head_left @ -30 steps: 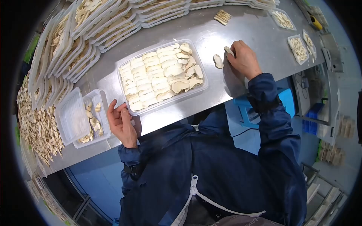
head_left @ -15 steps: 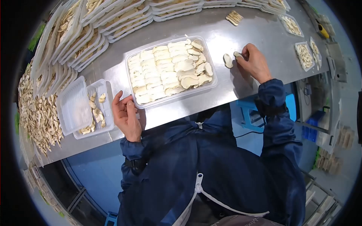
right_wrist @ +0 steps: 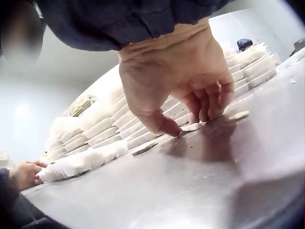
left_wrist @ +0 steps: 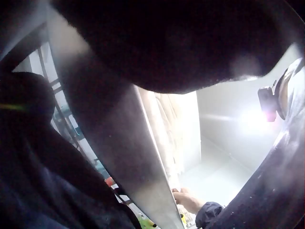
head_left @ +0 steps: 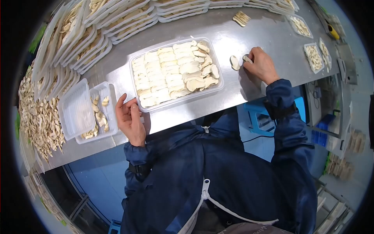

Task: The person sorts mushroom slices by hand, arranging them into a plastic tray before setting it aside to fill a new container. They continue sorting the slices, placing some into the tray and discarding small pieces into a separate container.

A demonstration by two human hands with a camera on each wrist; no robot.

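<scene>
My right hand (head_left: pixel 261 65) is low over the steel table, thumb and fingertips pinching a pale mushroom slice (right_wrist: pixel 191 127). Just left of it another mushroom slice (head_left: pixel 234 62) lies flat on the metal. A shallow clear tray (head_left: pixel 175 102) with rows of overlapping mushroom slices (head_left: pixel 163 74) sits in the middle. At the tray's near left corner rests my left hand (head_left: pixel 131 123), palm turned up and fingers loosely bent, fingertips right at the rim. In the left wrist view a dark shape covers much of the picture, and the right hand (left_wrist: pixel 189 200) shows small.
Tall stacks of filled trays (head_left: pixel 128 29) line the table's far side. To the left are a tilted clear tray (head_left: pixel 76 113), another tray with a few pieces (head_left: pixel 111 130), and a heap of slices (head_left: pixel 41 121). A small bundle of slices (head_left: pixel 241 18) and small filled trays (head_left: pixel 313 58) lie right.
The head view shifted, then steadied. My right hand stays by the loose slices, its fingers closing slightly lower on the slice. The left hand keeps its place at the tray corner.
</scene>
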